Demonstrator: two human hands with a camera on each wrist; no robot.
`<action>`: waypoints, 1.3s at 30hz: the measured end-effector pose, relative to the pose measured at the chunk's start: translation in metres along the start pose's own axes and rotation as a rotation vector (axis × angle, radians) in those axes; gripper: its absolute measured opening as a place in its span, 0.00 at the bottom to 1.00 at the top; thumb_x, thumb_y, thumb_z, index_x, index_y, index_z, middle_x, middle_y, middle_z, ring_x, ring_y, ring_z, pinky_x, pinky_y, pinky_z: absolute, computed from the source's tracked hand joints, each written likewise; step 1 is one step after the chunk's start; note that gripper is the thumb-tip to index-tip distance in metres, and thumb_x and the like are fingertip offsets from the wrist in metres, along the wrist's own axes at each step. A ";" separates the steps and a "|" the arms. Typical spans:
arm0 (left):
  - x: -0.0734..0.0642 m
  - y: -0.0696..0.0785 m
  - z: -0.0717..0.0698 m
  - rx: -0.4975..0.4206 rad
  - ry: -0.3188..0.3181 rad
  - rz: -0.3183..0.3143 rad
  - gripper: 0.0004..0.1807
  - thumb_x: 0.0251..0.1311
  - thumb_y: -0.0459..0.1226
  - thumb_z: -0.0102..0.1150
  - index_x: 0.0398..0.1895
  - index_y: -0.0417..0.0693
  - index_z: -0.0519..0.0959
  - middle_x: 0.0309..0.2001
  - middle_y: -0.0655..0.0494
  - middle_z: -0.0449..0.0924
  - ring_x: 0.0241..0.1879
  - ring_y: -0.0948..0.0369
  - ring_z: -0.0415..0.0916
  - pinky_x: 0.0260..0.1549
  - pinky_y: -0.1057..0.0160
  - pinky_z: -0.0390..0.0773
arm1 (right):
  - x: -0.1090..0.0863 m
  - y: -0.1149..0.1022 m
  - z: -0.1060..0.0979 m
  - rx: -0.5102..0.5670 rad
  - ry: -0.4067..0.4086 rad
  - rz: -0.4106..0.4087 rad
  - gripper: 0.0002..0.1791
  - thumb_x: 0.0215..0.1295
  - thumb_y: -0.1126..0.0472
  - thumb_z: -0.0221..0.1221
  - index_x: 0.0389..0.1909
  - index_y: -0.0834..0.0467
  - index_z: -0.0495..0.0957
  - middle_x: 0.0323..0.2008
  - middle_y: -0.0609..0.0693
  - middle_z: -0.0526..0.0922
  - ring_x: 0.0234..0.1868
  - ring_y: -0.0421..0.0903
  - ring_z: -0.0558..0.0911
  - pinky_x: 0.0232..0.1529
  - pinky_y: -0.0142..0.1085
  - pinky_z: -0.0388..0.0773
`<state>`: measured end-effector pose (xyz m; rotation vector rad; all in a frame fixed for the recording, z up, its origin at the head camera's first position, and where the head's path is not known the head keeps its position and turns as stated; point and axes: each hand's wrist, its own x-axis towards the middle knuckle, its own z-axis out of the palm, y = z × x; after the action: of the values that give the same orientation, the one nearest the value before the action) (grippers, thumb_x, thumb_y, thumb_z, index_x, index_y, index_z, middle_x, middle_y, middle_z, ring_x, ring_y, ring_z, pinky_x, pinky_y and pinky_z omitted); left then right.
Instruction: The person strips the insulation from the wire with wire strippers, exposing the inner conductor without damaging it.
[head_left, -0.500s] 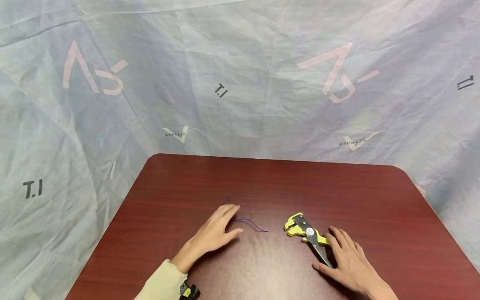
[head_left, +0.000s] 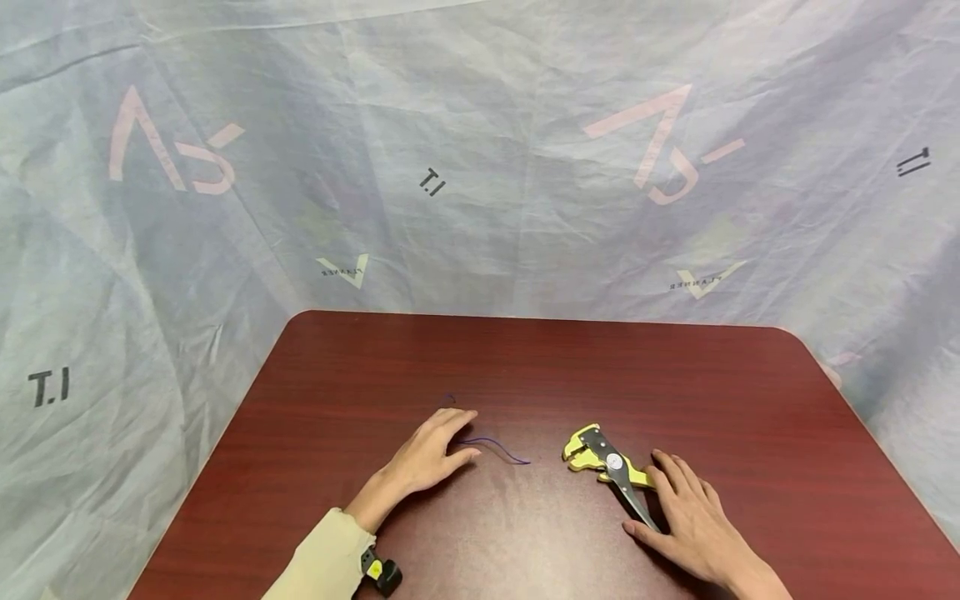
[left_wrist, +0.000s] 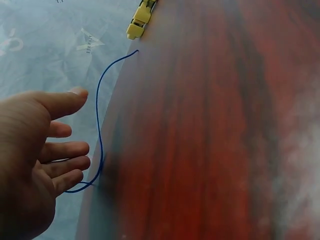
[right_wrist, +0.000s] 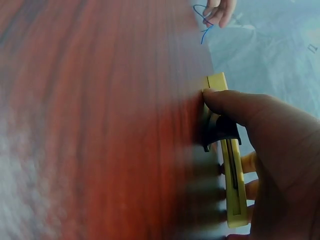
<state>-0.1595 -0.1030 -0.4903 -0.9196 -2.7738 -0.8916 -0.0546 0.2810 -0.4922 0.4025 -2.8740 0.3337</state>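
A thin blue wire [head_left: 495, 444] lies curved on the table, running under and past my left hand [head_left: 427, 454]. In the left wrist view that hand [left_wrist: 30, 150] has its thumb and fingers apart, with the wire [left_wrist: 98, 110] beside the fingertips and nothing gripped. A yellow-and-black wire stripper [head_left: 615, 468] lies flat to the right, its head pointing away and left. My right hand [head_left: 697, 521] rests about its handles, thumb at the black one and fingers loosely extended by the yellow one. The right wrist view shows the stripper's yellow edge [right_wrist: 235, 195] between thumb and fingers.
A dark red wood-grain table [head_left: 375, 358] with rounded far corners bears everything. Grey printed cloth [head_left: 495, 225] hangs behind it and at both sides. A black device [head_left: 382, 572] is strapped at my left wrist by the pale sleeve [head_left: 322, 558].
The head view has shifted slightly, moving the scene a little leftward. Both hands, the wire and the wire stripper hold about the same places on the table.
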 end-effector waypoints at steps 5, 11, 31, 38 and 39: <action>0.001 -0.003 0.001 0.018 -0.003 0.022 0.28 0.62 0.44 0.67 0.62 0.40 0.77 0.58 0.48 0.81 0.60 0.53 0.77 0.58 0.53 0.77 | -0.001 0.001 0.001 0.011 0.002 0.004 0.37 0.48 0.34 0.71 0.53 0.53 0.75 0.65 0.62 0.72 0.65 0.64 0.70 0.49 0.64 0.71; 0.004 -0.007 0.007 0.027 0.019 0.071 0.24 0.62 0.42 0.67 0.58 0.39 0.79 0.53 0.50 0.83 0.54 0.56 0.79 0.55 0.56 0.79 | -0.003 0.001 0.003 0.018 0.010 0.007 0.36 0.49 0.35 0.71 0.52 0.52 0.75 0.65 0.61 0.72 0.66 0.64 0.69 0.50 0.63 0.70; 0.011 -0.015 0.016 -0.015 0.101 0.213 0.10 0.61 0.34 0.65 0.44 0.42 0.88 0.40 0.53 0.82 0.41 0.59 0.76 0.42 0.63 0.78 | 0.000 0.003 0.011 -0.043 0.099 -0.013 0.38 0.43 0.38 0.73 0.52 0.56 0.75 0.48 0.55 0.74 0.46 0.55 0.73 0.35 0.46 0.68; 0.014 -0.017 0.017 -0.050 0.110 0.191 0.07 0.62 0.34 0.64 0.40 0.44 0.89 0.37 0.54 0.81 0.40 0.61 0.75 0.41 0.64 0.78 | 0.000 0.004 0.014 -0.055 0.120 -0.033 0.38 0.42 0.38 0.73 0.50 0.57 0.76 0.43 0.51 0.75 0.41 0.49 0.72 0.33 0.40 0.66; 0.014 -0.017 0.018 -0.056 0.108 0.184 0.07 0.62 0.34 0.64 0.39 0.44 0.89 0.37 0.54 0.81 0.40 0.61 0.75 0.41 0.64 0.78 | 0.000 0.004 0.014 -0.056 0.123 -0.036 0.38 0.42 0.38 0.73 0.50 0.57 0.76 0.42 0.50 0.75 0.40 0.48 0.72 0.33 0.40 0.66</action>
<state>-0.1786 -0.0973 -0.5099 -1.0805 -2.5373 -0.9628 -0.0579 0.2812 -0.5064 0.4086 -2.7463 0.2610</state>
